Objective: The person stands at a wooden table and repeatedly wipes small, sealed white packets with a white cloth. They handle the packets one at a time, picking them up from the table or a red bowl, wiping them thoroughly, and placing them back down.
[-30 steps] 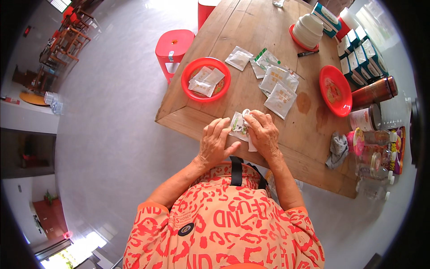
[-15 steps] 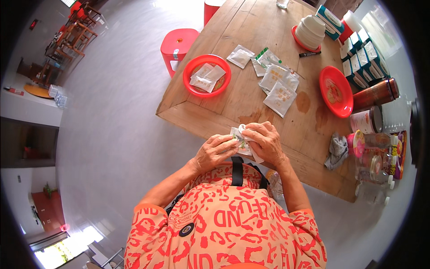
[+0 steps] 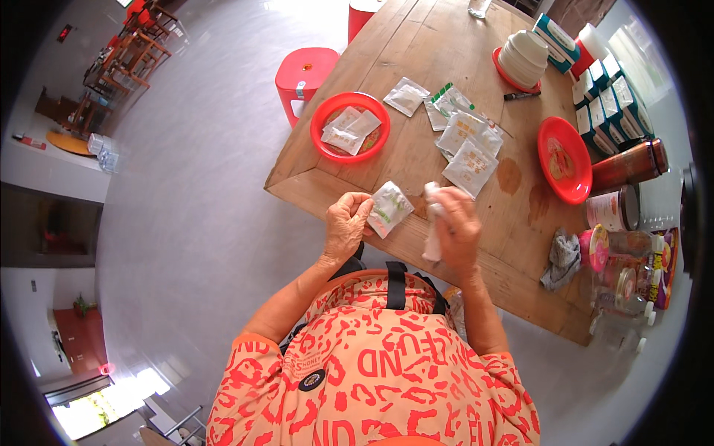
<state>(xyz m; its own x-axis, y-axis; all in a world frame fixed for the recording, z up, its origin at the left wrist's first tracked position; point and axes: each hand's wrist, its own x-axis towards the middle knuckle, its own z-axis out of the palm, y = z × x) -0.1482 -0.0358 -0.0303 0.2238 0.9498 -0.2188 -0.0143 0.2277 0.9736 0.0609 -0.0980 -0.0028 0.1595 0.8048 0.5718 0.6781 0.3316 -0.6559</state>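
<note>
My left hand (image 3: 346,227) pinches the edge of a small silvery sachet (image 3: 391,209) with green and orange print, held up over the table's near edge. Beside it, my right hand (image 3: 458,229) is closed around a crumpled white tissue or cloth (image 3: 432,244); motion blurs both a little. Farther out lie several overlapping white and silver sachets (image 3: 471,168), and one more sachet (image 3: 407,97) rests apart to their left. The red plastic bowl (image 3: 316,128) at the left holds several sachets (image 3: 346,134).
On the wooden table (image 3: 301,184) stand a red oval dish (image 3: 584,172), stacked white bowls (image 3: 520,59), a black marker (image 3: 522,95), tissue packs (image 3: 611,111), a copper-coloured flask (image 3: 631,162), a grey rag (image 3: 563,260) and plastic bottles (image 3: 625,316). A red stool (image 3: 303,70) is beyond the left edge.
Both hands have moved apart and a little farther over the table. The sachet, formerly between both hands with the white tissue, is now in the left alone; the tissue has gone right with the right hand.
</note>
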